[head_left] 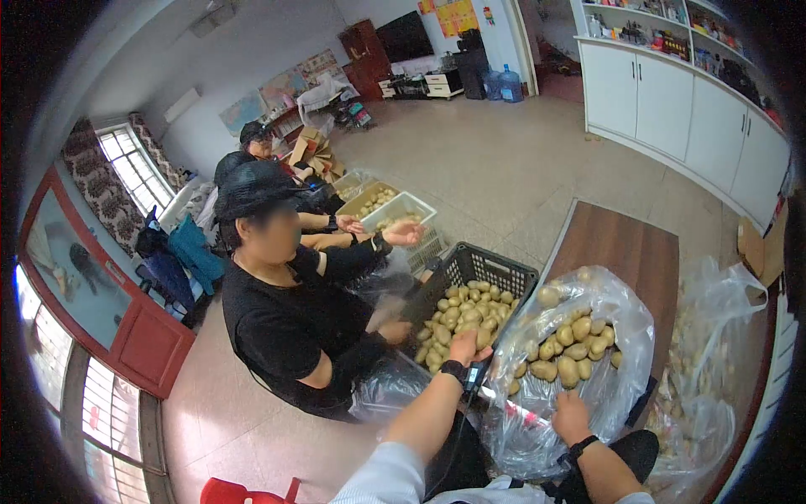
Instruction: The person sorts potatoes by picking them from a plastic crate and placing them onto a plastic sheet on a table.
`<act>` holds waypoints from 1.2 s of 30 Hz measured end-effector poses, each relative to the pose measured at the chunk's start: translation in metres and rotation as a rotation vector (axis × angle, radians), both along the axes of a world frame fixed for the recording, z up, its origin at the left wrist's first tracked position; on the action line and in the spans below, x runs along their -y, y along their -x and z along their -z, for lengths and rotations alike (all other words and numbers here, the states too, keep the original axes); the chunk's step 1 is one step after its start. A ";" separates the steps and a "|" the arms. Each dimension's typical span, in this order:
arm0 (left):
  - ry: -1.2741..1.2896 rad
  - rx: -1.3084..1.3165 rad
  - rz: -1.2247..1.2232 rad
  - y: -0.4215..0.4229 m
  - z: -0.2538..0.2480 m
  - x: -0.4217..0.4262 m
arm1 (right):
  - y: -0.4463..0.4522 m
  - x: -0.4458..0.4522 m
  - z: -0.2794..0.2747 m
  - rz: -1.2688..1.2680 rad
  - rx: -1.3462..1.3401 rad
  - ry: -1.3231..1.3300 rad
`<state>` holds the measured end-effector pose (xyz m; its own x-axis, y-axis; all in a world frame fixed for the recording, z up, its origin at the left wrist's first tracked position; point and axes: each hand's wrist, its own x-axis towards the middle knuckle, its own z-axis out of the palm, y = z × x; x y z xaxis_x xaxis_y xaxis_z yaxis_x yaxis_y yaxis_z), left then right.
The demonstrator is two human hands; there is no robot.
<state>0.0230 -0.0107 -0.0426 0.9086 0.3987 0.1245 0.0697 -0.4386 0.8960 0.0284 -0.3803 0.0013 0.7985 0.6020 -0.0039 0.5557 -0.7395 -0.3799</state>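
Note:
A black crate [531, 281] full of potatoes stands in front of me. My left hand [468, 346] is over its near right part, at the potatoes, with its fingers bent; whether it grips one is hard to tell. Right of the crate, a clear plastic bag [625, 315] lies open with a heap of potatoes [571, 346] inside. My right hand [572, 416] rests at the near edge of the bag, below the heap, fingers curled towards the plastic, and what they hold is too small to tell. Both wrists wear dark bands.
A co-worker in black [294, 319] sits left of the crate, one hand near it. Other people sit behind, beside a white crate [411, 206] of potatoes. A brown board [609, 244] lies beyond the bag. More filled plastic bags [697, 370] stand right; a red stool [243, 491] is bottom left.

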 end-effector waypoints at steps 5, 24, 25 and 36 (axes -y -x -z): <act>0.184 0.063 -0.254 0.003 0.003 0.002 | -0.001 0.003 -0.007 0.074 -0.115 -0.083; -0.368 -0.142 -0.123 -0.004 0.018 -0.005 | -0.010 -0.003 -0.016 0.237 -0.375 -0.360; 0.336 -0.113 -0.247 -0.012 -0.011 0.018 | -0.008 -0.002 -0.011 0.232 -0.387 -0.398; 0.735 -0.546 0.156 0.002 -0.123 0.109 | -0.025 -0.062 -0.040 0.100 -0.685 -0.715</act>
<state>0.0209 -0.1194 0.0809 0.8171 0.0762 -0.5714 0.5514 0.1862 0.8132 0.0532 -0.3186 0.0411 0.8065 0.5731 -0.1455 -0.0027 -0.2424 -0.9702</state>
